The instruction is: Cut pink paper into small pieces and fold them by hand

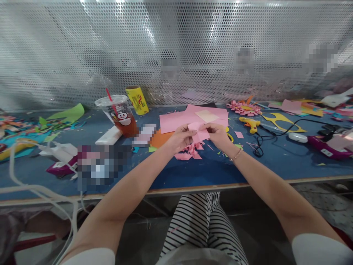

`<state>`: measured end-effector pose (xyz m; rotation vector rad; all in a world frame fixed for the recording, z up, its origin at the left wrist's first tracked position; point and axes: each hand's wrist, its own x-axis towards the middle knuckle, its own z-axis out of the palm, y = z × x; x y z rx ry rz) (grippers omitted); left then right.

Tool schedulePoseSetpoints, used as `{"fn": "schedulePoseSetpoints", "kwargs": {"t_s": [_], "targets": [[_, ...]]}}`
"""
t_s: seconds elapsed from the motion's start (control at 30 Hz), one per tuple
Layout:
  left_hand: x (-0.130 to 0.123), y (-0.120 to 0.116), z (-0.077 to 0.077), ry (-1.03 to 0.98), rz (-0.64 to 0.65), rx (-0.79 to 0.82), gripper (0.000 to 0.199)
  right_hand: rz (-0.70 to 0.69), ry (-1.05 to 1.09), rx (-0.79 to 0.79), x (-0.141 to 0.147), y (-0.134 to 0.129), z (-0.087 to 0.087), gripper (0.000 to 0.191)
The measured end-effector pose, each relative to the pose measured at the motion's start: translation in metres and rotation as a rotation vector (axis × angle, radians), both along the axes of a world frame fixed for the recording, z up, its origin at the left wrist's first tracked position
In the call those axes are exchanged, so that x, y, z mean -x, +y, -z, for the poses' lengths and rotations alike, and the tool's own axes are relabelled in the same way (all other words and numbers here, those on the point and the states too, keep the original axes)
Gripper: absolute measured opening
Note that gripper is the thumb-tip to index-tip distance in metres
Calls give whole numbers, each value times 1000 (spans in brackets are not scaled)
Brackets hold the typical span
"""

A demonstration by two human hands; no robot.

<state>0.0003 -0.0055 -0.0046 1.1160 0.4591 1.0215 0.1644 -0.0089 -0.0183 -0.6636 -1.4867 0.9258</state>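
Between my two hands I hold up a small pink paper piece [200, 135] with a crease near its middle. My left hand [180, 138] pinches its left side, and my right hand [216, 133] grips its upper right edge. Just below lie several pink paper scraps [190, 151] in a loose pile. Behind my hands are large pink paper sheets [173, 121] with a pale cream paper square [206, 115] on top. An orange sheet [161, 139] shows beside my left hand. A yellow scissors handle [230, 137] peeks out by my right hand.
A plastic drink cup [122, 114] with a red straw stands left, near a yellow can [138, 100]. To the right are a yellow glue gun [250, 124], its black cord, a pink paper flower [244, 107] and a yellow cut-out sheet [282, 122]. A perforated metal panel [193, 44] rises behind.
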Motion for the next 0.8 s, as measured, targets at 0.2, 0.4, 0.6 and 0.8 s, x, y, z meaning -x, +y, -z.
{"fn": "schedulePoseSetpoints", "kwargs": {"t_s": [0.2,0.4,0.6,0.8], "targets": [[0,1,0,-4,-8,38,22,18,-21,24,0,1,1,25],[1,1,1,8,25,41,21,9,-23,-9,-3,5,5,19],[2,1,1,11,76,56,23,-4,-43,-19,-3,1,1,21],[3,-2,-2,34,124,46,20,-82,-19,9,-4,-1,2,24]]}}
